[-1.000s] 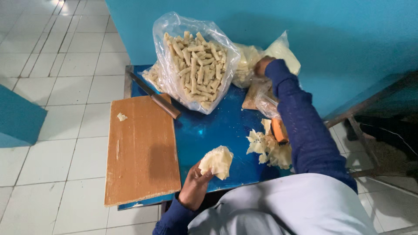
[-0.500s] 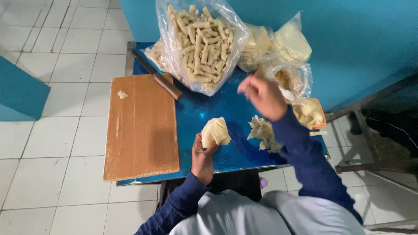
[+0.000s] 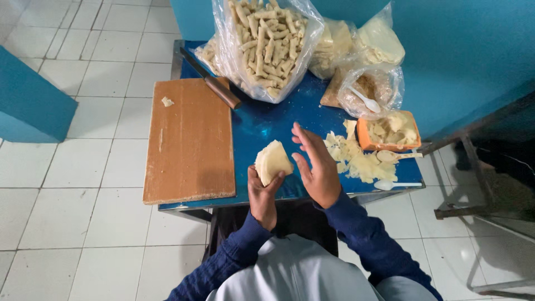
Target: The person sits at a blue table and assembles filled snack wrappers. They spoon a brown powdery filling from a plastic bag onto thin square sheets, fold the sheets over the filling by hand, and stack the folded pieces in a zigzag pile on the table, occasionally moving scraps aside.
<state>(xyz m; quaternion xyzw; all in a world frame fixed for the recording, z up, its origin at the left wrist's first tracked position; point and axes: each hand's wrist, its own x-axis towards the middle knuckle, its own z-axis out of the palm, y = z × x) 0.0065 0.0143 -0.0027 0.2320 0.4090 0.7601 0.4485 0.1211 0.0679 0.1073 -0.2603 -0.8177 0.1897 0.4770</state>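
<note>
Dough wrapper (image 3: 272, 161) in left hand (image 3: 262, 196) — table edge (image 3: 234, 202) below

One wooden board (image 3: 189, 142) lies along the left edge of the table (image 3: 262, 120). One knife (image 3: 214, 83) rests at the board's far corner. Four clear bags stand along the far edge, the largest (image 3: 267, 47) full of rolled sticks too many to count. One orange tub (image 3: 390, 131) sits near the right edge. Three white spoons show: one in a bag (image 3: 366, 100), two by the tub (image 3: 397, 156). One folded wrapper (image 3: 272, 161) is at the near edge.
</note>
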